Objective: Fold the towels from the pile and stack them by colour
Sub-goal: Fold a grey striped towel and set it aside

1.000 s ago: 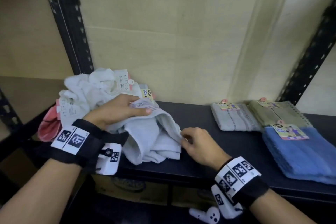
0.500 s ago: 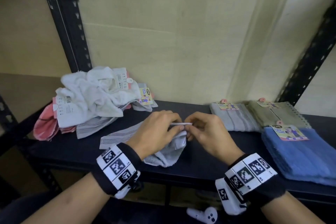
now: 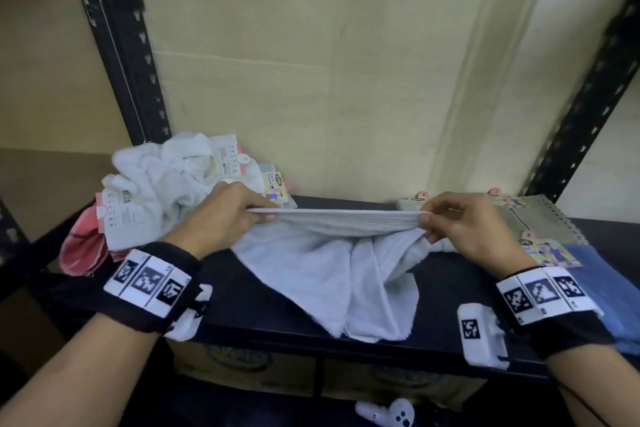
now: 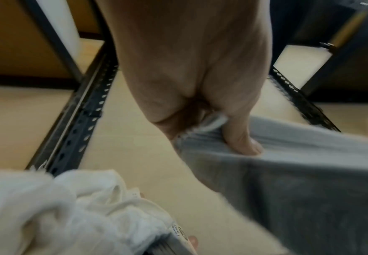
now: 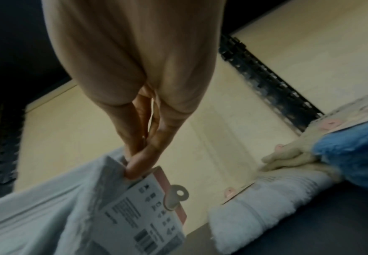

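Note:
A light grey towel [image 3: 349, 267] hangs stretched between both hands above the black shelf [image 3: 263, 319]. My left hand [image 3: 235, 215] pinches its left top corner, thumb under the edge; the left wrist view shows the grey towel [image 4: 298, 189] in that left hand [image 4: 222, 131]. My right hand [image 3: 453, 222] pinches the other corner, and in the right wrist view the right hand [image 5: 139, 162] also grips the towel's printed tag [image 5: 143, 207]. The unfolded pile [image 3: 166, 184] of white and pink towels lies at the left. Folded grey [image 5: 265, 193], beige [image 3: 540, 222] and blue [image 3: 609, 274] towels lie at the right.
Black perforated uprights [image 3: 121, 45] frame the shelf on both sides, with a pale wooden back panel [image 3: 311, 80] behind. Cardboard boxes [image 3: 242, 360] sit on the level below. A white controller [image 3: 391, 414] lies at the bottom.
The hands, close together on one corner half a second ago, have drawn apart and lifted, stretching the grey towel's top edge taut between them. Earlier the left hand was at the pile.

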